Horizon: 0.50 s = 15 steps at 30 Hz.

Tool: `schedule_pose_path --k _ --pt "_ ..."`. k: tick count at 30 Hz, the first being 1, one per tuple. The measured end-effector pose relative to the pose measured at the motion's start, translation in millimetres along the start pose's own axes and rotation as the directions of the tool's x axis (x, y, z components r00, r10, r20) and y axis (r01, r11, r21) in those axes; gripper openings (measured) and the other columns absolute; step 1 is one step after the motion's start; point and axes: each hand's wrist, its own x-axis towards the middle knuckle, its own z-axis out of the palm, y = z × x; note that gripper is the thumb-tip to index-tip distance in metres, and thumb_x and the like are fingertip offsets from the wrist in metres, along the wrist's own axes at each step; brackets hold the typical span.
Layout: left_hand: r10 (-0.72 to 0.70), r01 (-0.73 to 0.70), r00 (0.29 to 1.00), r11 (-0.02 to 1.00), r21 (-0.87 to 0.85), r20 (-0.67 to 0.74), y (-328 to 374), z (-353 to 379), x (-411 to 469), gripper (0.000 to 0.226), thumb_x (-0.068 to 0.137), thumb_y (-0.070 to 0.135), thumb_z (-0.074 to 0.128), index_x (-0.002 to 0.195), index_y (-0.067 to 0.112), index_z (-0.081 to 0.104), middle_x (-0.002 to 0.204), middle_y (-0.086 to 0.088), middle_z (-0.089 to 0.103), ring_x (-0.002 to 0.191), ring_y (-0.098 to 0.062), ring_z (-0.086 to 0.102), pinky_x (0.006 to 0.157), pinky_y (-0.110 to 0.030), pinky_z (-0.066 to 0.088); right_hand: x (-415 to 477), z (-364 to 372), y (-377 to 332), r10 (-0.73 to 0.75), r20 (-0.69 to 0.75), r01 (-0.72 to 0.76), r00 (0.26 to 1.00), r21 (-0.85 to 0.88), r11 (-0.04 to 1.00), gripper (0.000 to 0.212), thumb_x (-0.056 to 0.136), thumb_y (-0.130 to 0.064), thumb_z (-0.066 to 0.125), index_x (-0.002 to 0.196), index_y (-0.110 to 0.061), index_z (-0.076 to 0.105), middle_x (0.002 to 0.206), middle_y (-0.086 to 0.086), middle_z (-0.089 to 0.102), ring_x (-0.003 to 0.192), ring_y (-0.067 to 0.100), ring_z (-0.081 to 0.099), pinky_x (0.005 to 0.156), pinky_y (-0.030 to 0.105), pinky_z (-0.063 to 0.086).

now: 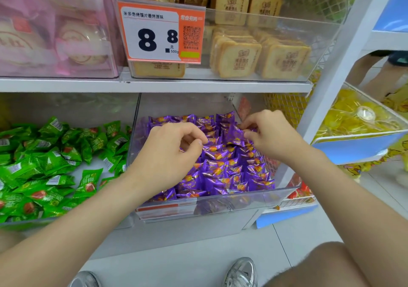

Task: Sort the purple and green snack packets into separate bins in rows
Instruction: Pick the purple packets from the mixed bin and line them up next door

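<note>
Purple snack packets [223, 169] fill a clear bin [242, 200] on the lower shelf, standing in rough rows. Green snack packets [50, 161] lie loose in the clear bin [13, 222] to its left. Both my hands are inside the purple bin. My right hand [271, 134] pinches one purple packet [235, 135] near the back of the bin, thumb and fingers on its right edge. My left hand [170, 154] hovers over the left part of the purple packets with its fingers curled, fingertips touching a packet; I cannot tell whether it holds one.
A shelf board [154, 85] runs above the two bins, carrying a clear bin of toast-shaped snacks [260, 59] with an orange price tag [161, 30] and a pink-wrapped stock bin [55, 33]. A tilted bin of yellow sweets [357, 119] stands right. My shoes [241, 272] are on the floor below.
</note>
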Motion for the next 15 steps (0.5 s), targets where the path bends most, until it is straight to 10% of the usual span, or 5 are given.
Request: schedule_pose_path --k 15 --pt "0.037 -0.045 0.994 0.996 0.076 0.102 -5 -2 -4 0.019 0.094 0.016 0.066 0.088 0.031 0.076 0.073 0.013 0.071 0.074 -0.007 0.067 0.067 -0.01 0.046 6 23 -5 -0.05 0.13 0.053 0.99 -0.017 0.998 0.027 0.094 -0.02 0.069 0.119 -0.02 0.078 0.108 0.002 0.076 0.089 0.019 0.063 0.082 0.029 0.05"
